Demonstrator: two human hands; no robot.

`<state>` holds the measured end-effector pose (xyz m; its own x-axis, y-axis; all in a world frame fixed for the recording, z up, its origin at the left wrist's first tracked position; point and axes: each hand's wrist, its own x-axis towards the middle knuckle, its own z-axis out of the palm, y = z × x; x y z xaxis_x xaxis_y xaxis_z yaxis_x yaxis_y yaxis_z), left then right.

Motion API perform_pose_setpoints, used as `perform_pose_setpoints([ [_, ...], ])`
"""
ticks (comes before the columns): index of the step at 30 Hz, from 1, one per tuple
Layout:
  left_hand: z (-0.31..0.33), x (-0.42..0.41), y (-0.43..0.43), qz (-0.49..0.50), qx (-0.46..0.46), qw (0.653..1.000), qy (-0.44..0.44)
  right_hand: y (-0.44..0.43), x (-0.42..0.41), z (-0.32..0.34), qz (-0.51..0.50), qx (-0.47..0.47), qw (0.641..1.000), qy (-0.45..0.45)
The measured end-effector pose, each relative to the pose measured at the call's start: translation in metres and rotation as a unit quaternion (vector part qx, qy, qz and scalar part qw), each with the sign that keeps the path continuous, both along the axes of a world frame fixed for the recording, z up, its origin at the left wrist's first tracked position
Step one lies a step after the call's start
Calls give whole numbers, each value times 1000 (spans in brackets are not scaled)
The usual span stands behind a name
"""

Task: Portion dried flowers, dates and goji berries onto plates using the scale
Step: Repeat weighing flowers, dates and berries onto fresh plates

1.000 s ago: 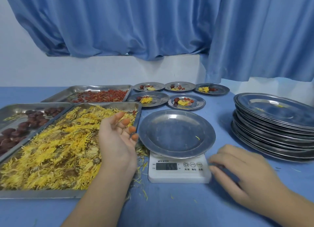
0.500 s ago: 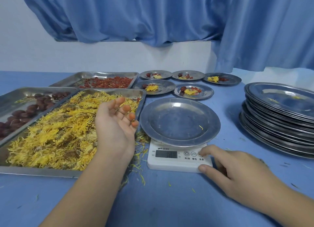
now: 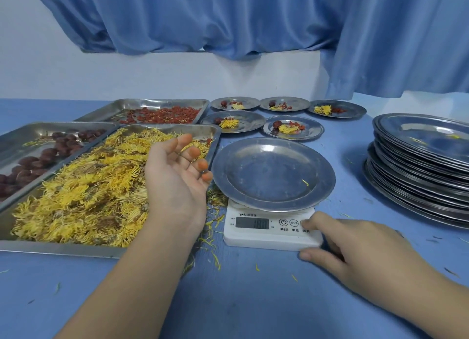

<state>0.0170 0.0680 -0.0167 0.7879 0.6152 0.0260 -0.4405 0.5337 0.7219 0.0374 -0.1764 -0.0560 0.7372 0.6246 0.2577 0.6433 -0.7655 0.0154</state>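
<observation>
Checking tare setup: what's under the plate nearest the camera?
A white digital scale; the plate rests on it, covering its platform. Only the front panel shows, the right hand touching its rightmost button.

Food-prep room: steel trays (image 3: 63, 248), plate stack (image 3: 418, 183)

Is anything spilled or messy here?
Yes. Loose yellow petals lie spilled on the blue table between the flower tray and the scale. One stray petal sits on the otherwise bare plate on the scale.
</observation>
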Motion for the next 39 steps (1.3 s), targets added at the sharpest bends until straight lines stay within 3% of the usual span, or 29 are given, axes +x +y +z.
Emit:
perform_pose_setpoints([
  [12,-1,3,1,-2,20,1000,9,-10,5,14,18,58,995,78],
  [18,2,2,-8,-74,131,989,-11,0,4,16,1,153,986,63],
  [24,0,-5,-12,-25,349,937,-9,10,7,18,8,198,980,12],
  [30,-1,-11,-20,-48,412,908,-67,51,17,44,44,306,944,-112],
  [34,0,-12,-18,-37,432,898,-80,63,19,39,54,311,934,-166],
  [37,15,-9,-7,-23,443,896,-26,59,20,31,72,303,934,-175],
  [39,31,-2,13,-10,533,844,62,57,20,28,74,297,936,-171],
])
